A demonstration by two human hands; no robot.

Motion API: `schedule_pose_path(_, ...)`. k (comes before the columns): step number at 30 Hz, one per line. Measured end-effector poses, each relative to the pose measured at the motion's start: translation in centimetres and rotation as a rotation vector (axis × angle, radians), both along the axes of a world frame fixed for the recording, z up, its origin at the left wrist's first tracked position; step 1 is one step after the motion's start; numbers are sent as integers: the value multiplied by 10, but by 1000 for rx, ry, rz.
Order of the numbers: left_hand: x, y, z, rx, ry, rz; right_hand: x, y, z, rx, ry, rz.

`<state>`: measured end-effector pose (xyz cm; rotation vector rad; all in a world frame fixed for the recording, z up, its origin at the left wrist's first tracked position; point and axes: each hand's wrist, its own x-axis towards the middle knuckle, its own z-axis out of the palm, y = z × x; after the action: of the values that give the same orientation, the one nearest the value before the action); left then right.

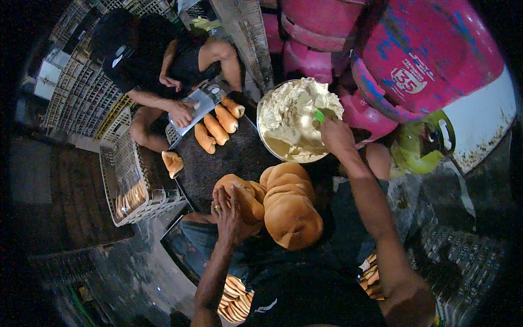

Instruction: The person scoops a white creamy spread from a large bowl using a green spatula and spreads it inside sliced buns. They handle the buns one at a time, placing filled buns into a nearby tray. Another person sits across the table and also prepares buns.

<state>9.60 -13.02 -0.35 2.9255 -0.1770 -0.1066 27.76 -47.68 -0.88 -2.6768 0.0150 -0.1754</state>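
My right hand [337,134] grips a green utensil [320,115] over a round tub [266,144] of pale cream [300,110]; the utensil's lower end is hidden in the cream. My left hand [229,212] rests with spread fingers on a round bread bun [235,182] in a stack. Beside it, touching, leans another stack of round buns [293,218]. Beyond them, on a dark board [212,173], several elongated rolls [215,128] lie in a row, and one roll [173,164] sits apart at the board's left edge.
Across the board a co-worker in dark clothes [139,53] handles clear plastic bags [198,107]. A plastic crate [141,212] with packed bread stands at left. Pink gas cylinders [425,53] stand behind the tub. More breads [235,300] lie below me, and stacked crates [75,110] fill the far left.
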Motion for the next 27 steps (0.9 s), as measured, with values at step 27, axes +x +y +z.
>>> schedule_pose_path(27,110,8,-57,-2223,519,854,-38,68,16,-226,-448,761)
